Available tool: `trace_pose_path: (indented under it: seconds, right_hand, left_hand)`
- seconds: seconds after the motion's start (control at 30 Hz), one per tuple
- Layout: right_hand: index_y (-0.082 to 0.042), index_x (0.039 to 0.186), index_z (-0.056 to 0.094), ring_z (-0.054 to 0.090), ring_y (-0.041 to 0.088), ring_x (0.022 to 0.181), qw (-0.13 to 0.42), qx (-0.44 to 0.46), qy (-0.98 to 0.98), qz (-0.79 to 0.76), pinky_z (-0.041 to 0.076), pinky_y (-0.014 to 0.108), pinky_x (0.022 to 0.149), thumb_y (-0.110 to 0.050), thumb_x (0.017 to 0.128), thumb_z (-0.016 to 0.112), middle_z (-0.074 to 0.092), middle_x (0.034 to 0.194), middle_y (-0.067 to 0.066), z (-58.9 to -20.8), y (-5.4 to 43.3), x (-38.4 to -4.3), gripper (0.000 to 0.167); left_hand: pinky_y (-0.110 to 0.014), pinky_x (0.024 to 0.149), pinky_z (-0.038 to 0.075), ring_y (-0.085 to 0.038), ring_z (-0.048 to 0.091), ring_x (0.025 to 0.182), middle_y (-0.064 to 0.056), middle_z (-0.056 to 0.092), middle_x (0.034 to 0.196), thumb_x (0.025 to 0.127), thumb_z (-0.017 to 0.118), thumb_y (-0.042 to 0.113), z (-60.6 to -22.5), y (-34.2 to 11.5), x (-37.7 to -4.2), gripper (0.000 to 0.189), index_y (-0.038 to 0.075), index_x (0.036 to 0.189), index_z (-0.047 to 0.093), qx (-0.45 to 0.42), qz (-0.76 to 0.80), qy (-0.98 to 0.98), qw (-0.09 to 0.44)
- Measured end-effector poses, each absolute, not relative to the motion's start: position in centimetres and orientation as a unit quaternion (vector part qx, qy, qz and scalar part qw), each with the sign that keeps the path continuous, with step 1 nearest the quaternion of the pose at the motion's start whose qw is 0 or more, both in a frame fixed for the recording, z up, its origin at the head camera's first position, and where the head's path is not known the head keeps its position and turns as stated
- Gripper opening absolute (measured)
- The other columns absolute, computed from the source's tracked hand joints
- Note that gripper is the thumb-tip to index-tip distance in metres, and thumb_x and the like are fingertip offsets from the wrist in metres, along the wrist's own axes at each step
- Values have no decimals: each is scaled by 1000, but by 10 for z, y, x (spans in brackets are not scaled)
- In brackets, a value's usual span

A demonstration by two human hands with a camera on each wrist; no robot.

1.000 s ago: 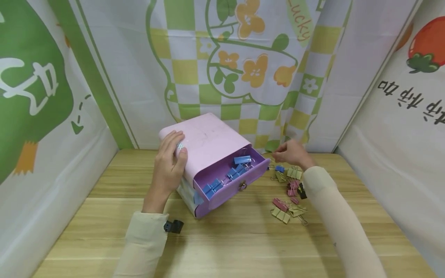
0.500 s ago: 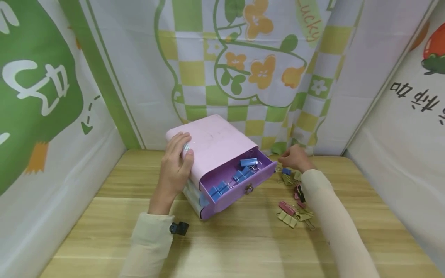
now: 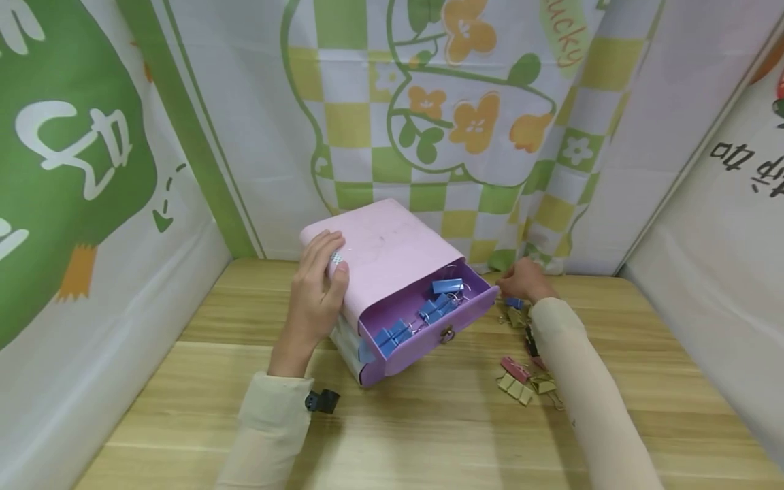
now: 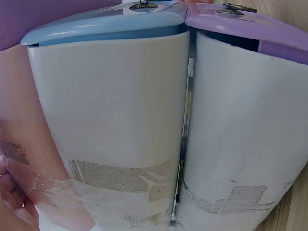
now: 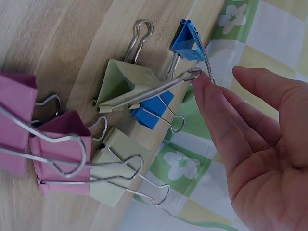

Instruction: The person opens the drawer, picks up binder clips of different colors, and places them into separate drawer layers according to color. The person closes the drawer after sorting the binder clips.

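Observation:
My left hand (image 3: 314, 299) rests on the left edge of a pink-topped drawer box (image 3: 382, 248), fingers and thumb laid over its top. A purple drawer (image 3: 468, 327) is pulled partly out of it, with several blue binder clips (image 3: 437, 307) inside. Beyond the drawer's right corner, my right hand (image 5: 262, 139) reaches down at the table's back edge. In the right wrist view its fingertips are right at the wire handle of a blue binder clip (image 5: 187, 43), thumb held apart. An olive binder clip (image 5: 125, 89) lies beside it.
White-sided drawers with a blue front (image 4: 106, 26) and a lilac front (image 4: 240, 21) show in the left wrist view. Pink clips (image 5: 62, 149) and another small blue clip (image 5: 151, 111) lie on the wooden table (image 3: 441, 435). A patterned curtain (image 3: 484, 136) hangs behind.
The head view has swung, so the whole scene sits further right in it. My right hand has come a little lower toward the clips. My left hand stays on the box.

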State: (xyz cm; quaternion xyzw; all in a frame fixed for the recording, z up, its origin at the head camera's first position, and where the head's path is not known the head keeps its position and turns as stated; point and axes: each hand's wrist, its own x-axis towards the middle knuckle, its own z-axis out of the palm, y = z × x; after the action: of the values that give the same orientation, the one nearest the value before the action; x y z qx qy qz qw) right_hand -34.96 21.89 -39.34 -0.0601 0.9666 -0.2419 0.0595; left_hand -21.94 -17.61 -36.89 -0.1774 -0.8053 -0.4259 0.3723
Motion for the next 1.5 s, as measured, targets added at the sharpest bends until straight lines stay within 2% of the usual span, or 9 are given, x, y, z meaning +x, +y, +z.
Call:
trace_pose_path:
  seconds: [0.23,0.37,0.63,0.97,1.07,1.17,1.23,1.4,1.5]
  right_hand:
    - [1,102,81,73,33,89,77,-48,970,-224,64,47,83,-21,94,68,80,105,22,-400,212,-352,27]
    - [-1,103,82,73,40,99,66,-53,976,-200,62,53,91,-20,95,67,80,110,22,-405,209,-353,26]
    - [4,121,75,66,50,125,70,-74,973,-207,53,61,111,-9,90,66,72,129,27,-407,205,-354,35]
    - [4,120,76,68,48,118,93,-76,951,-286,55,59,107,-8,89,73,75,122,27,-407,201,-345,33]
    - [5,117,77,70,41,111,95,-75,941,-318,59,48,99,-9,89,74,77,116,26,-410,202,-345,31]
    - [8,116,76,70,27,93,91,-79,930,-346,61,33,83,-10,90,73,79,107,22,-412,203,-344,31]
    - [10,118,74,68,19,84,98,-76,918,-375,61,29,77,-8,91,70,79,103,21,-413,204,-344,33]
    - [13,130,67,67,9,79,125,-56,889,-438,66,38,87,-9,100,62,75,117,28,-408,206,-342,38]
    - [14,134,63,68,7,79,132,-49,875,-463,66,35,88,-10,104,58,73,120,28,-405,206,-342,39]
  left_hand:
    - [-50,132,32,-30,43,154,-12,59,154,101,50,29,-370,-176,-219,50,3,143,62,-174,-426,-806,373]
    - [-50,132,32,-30,44,154,-13,60,153,101,50,28,-372,-176,-220,50,3,143,63,-176,-425,-805,376]
    - [-50,132,32,-30,43,154,-13,59,154,101,50,29,-368,-175,-221,51,2,143,62,-181,-426,-803,377]
    - [-50,132,31,-29,43,154,-12,59,154,101,50,28,-368,-176,-220,51,3,143,62,-175,-428,-805,371]
    - [-50,132,32,-29,43,154,-12,59,154,101,50,29,-370,-177,-220,50,3,143,62,-174,-427,-806,371]
    - [-50,132,32,-29,43,154,-11,59,154,101,51,29,-371,-177,-220,50,3,143,62,-174,-427,-807,371]
    - [-50,132,32,-29,43,155,-11,59,154,101,51,29,-371,-177,-220,50,3,143,62,-174,-427,-806,370]
    - [-50,132,31,-29,42,155,-11,59,155,101,50,29,-370,-177,-219,51,3,143,62,-177,-429,-805,369]
    - [-50,132,31,-29,42,155,-12,59,154,101,50,29,-369,-177,-220,51,3,143,62,-178,-430,-803,371]
